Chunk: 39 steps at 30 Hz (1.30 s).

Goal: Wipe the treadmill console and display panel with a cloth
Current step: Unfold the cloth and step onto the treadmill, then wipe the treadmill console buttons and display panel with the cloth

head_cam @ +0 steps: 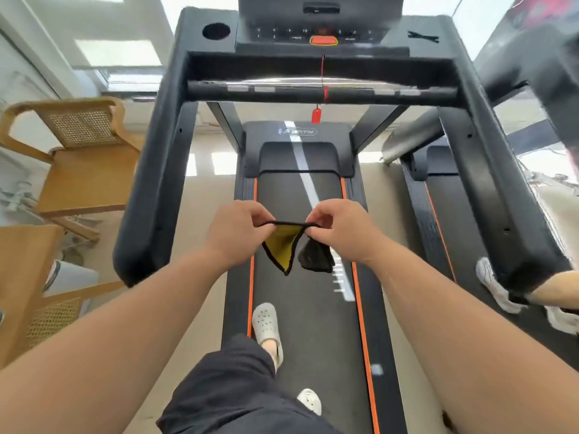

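A small cloth (283, 245), yellow on one side and dark on the other with a black hem, hangs stretched between my two hands over the treadmill belt. My left hand (236, 233) pinches its left top corner and my right hand (340, 228) pinches the right top corner. The black treadmill console (319, 34) with button rows and a red stop key sits far ahead at the top of the view. Above it, the display panel (319, 9) is cut off by the frame's upper edge. Both hands are well below and short of the console.
A black crossbar handle (313, 92) with a red safety cord and clip (316, 115) spans in front of the console. Thick side arms (147, 195) flank me. Wooden chairs (81, 158) stand left. A second treadmill (445, 220) with another person's legs is at right.
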Available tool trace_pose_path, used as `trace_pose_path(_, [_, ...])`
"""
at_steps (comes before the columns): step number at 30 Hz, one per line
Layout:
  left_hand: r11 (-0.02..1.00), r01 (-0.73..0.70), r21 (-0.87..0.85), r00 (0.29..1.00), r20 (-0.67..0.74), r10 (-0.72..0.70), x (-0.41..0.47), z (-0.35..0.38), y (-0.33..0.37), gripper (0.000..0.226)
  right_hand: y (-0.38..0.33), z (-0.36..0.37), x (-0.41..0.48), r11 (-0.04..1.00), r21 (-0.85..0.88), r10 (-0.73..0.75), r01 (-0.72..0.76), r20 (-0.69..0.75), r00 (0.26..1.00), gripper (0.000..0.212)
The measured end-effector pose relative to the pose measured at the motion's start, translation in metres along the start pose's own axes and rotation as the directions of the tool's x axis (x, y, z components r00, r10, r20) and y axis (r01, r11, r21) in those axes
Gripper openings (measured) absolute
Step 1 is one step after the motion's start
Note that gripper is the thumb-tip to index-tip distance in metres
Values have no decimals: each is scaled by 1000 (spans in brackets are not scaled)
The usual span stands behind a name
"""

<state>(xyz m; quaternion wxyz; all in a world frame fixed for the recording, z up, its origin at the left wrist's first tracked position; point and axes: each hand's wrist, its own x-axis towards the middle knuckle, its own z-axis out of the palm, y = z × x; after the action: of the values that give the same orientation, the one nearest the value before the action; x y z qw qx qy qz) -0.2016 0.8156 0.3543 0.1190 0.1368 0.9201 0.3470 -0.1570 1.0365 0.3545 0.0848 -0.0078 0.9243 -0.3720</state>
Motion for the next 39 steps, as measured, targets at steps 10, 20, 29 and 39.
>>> trace_pose_path(10, [996,-40,-82,999,-27,38,191,-47,0,6,-1,-67,182,997,-56,45,-45,6,999,10])
trace_pose_path(20, [967,29,-252,998,59,-15,355,-131,17,7,-18,-152,341,992,11,-128,128,7,992,8])
trace_pose_path(29, [881,184,-436,982,46,-183,471,-147,56,8,2,-240,482,975,35,-223,220,150,963,13])
trace_pose_path(39, [960,276,38,917,-311,-251,566,-133,49,10,24,-231,584,890,-407,-256,205,-75,964,13])
